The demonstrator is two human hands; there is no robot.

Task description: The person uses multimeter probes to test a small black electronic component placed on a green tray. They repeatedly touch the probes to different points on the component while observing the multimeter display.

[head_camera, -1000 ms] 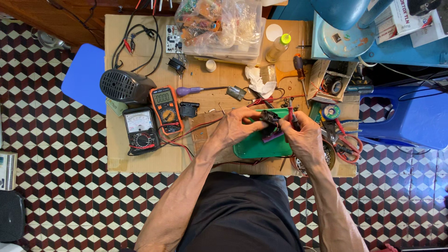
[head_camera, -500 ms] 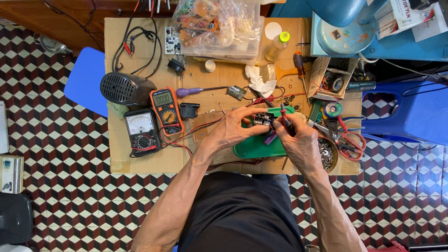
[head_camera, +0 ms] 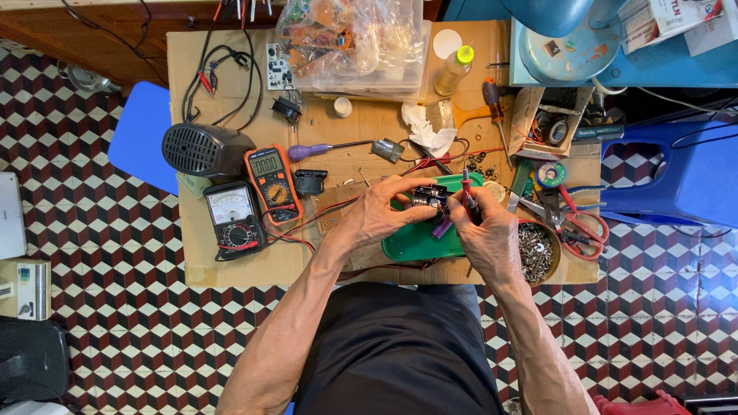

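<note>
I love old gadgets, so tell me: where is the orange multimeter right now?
In the head view the orange multimeter lies on the cardboard-covered table, on the person's left, between the black speaker and the black analog meter, clear of the left hand.

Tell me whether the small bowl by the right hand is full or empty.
Full. The bowl, just right of the right hand, is heaped with small silvery metal parts, likely screws, nearly to its brown rim.

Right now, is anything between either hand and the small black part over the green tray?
Nothing visible. The left hand already grips the small black part above the green tray; the right hand brings a red probe to it.
</note>
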